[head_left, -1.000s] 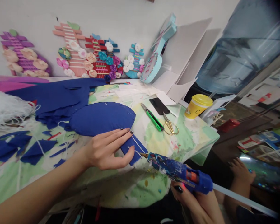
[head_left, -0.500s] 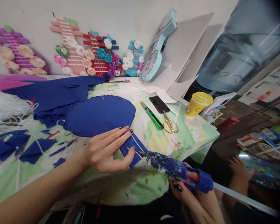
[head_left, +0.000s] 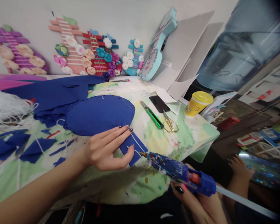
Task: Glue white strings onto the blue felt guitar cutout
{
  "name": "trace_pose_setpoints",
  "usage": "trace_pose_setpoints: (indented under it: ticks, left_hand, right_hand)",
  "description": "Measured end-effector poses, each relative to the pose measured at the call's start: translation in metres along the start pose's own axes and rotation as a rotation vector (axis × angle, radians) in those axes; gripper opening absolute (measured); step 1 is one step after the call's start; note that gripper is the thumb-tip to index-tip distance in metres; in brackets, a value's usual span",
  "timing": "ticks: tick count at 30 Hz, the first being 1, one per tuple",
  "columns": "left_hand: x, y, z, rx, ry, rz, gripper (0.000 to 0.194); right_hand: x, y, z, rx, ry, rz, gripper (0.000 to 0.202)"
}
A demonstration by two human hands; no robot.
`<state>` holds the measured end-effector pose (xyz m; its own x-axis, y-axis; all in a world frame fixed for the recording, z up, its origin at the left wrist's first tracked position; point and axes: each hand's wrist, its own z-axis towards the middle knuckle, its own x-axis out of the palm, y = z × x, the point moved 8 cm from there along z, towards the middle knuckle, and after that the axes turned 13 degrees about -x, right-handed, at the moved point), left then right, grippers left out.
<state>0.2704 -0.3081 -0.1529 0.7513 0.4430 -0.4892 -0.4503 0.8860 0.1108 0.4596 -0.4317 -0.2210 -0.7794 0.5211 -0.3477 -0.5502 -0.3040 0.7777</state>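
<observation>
A flat blue paper-covered shape [head_left: 100, 113] with a rounded body and a narrow neck lies on the table. My left hand [head_left: 109, 147] rests flat across its neck, fingers stretched out. White cords run along the neck beside my fingertips. My right hand [head_left: 193, 199] is wrapped round the handle of a blue glue gun [head_left: 177, 169], smeared with dried glue, a long clear glue stick [head_left: 245, 200] jutting from its back. The gun's nozzle is at the end of the neck, close to the cords; whether it touches cannot be made out.
A green utility knife [head_left: 152, 115], gold scissors [head_left: 169, 121], a phone [head_left: 159, 104] and a yellow cup [head_left: 198, 103] are to the right. Blue scraps [head_left: 37, 150] and white string [head_left: 9, 105] lie left. Decorated guitar shapes [head_left: 95, 54] lean on the wall. Another person's hand [head_left: 240, 169] is at far right.
The glue gun and my right hand have shifted slightly right and down. My left hand stays flat on the blue shape, which has barely moved.
</observation>
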Motion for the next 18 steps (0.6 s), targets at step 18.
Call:
trace_pose_setpoints:
  ticks: [18]
  left_hand:
    - [0.001, -0.002, -0.003, 0.037, 0.021, -0.002, 0.009]
  right_hand:
    - [0.017, 0.009, 0.009, -0.060, 0.116, 0.021, 0.019]
